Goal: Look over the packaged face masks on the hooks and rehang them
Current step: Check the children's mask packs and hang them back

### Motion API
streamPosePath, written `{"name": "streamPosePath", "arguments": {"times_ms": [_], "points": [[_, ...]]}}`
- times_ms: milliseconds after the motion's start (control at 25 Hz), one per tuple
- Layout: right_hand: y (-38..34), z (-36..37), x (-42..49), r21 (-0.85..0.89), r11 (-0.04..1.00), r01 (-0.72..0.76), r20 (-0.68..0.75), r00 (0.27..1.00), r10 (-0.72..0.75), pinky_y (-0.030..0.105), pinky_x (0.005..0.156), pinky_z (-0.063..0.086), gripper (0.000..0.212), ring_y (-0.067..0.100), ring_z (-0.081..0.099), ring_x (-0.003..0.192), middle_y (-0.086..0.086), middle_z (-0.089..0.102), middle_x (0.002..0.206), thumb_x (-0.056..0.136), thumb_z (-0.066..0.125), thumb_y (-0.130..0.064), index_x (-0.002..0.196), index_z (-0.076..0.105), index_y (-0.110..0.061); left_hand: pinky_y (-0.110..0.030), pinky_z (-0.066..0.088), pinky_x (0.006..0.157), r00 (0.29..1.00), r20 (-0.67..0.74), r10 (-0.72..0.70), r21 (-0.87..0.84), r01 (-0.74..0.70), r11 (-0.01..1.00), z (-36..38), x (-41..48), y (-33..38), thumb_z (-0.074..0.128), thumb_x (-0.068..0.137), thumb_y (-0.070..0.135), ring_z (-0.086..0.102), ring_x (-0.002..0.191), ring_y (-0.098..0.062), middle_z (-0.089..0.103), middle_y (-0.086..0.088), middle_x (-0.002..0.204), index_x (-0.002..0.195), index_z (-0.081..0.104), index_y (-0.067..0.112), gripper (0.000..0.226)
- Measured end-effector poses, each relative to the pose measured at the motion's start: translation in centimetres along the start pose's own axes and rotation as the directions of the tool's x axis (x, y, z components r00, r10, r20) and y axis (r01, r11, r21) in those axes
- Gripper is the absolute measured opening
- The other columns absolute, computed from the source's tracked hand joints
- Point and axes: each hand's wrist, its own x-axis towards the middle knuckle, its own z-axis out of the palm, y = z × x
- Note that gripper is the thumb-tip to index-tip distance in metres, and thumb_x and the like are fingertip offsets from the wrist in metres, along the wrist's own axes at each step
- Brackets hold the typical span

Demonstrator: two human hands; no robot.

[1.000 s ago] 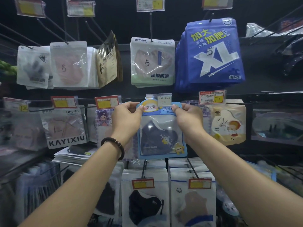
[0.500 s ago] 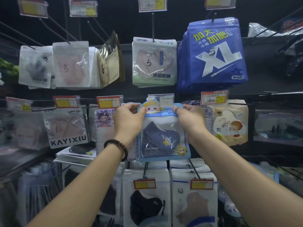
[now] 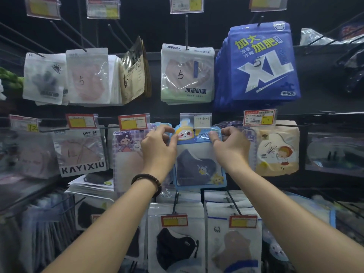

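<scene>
Pinched at top corners by left hand (image 3: 157,152) and right hand (image 3: 230,148): blue cartoon pouch (image 3: 199,143) holding a navy mask (image 3: 195,168). Flanked closely by purple pouch (image 3: 126,154) and cream pouch (image 3: 275,150).

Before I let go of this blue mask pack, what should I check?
1. Left hand pinches the pack at its top corner: ok.
2. Right hand pinches the other top corner: ok.
3. Pack faces outward, roughly level: ok.
4. Hook through the pack's hole: cannot tell.
5. Price tag in place above the pack: ok.
</scene>
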Motion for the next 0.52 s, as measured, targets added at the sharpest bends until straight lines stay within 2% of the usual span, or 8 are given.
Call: {"name": "streamPosePath", "arguments": {"times_ms": [200,280,400,520], "points": [[1.7,-1.0,-0.5,-0.163,0.983,0.089,0.086,0.993,-0.076,0.037,0.082,0.054,0.027,0.017,0.065,0.092,-0.006,0.067,0.098,0.101,0.07,-0.047,0.111,0.063,-0.022,-0.03,0.044,0.093,0.999,-0.011,0.038,0.048,-0.037,0.998,1.0,-2.4,-0.1,0.078,0.094,0.02,0.057,0.109,-0.023,0.056,-0.005,0.125,0.135,0.062,0.023,0.045],[2.6,-2.1,-1.0,-0.202,0.973,0.112,0.126,0.988,-0.088,0.033,0.077,0.051,0.028,0.014,0.063,0.089,-0.006,0.066,0.099,0.101,0.071,-0.047,0.115,0.06,-0.025,-0.031,0.039,0.097,0.996,-0.059,0.069,0.077,-0.065,0.995,1.5,-4.4,-0.2,0.079,0.089,0.016,0.049,0.114,-0.026,0.047,-0.008,0.13,0.14,0.056,0.02,0.056],[5.0,-4.7,-2.0,-0.308,0.936,0.172,0.207,0.972,-0.11,0.031,0.075,0.048,0.021,0.011,0.063,0.088,-0.008,0.067,0.096,0.101,0.071,-0.044,0.109,0.063,-0.026,-0.045,0.047,0.095,0.975,-0.098,0.2,0.156,-0.183,0.971,3.1,-8.4,-0.2,0.08,0.083,0.016,0.046,0.11,-0.028,0.048,-0.008,0.121,0.127,0.059,0.017,0.048],[8.9,-8.2,-2.3,-0.409,0.888,0.211,0.256,0.96,-0.111,0.033,0.073,0.049,0.015,0.014,0.064,0.084,-0.009,0.068,0.087,0.098,0.074,-0.04,0.092,0.069,-0.027,-0.048,0.051,0.086,0.919,0.002,0.394,0.054,-0.394,0.918,5.6,-12.1,1.7,0.076,0.086,0.017,0.052,0.099,-0.027,0.056,-0.004,0.11,0.112,0.068,0.016,0.027]]}}
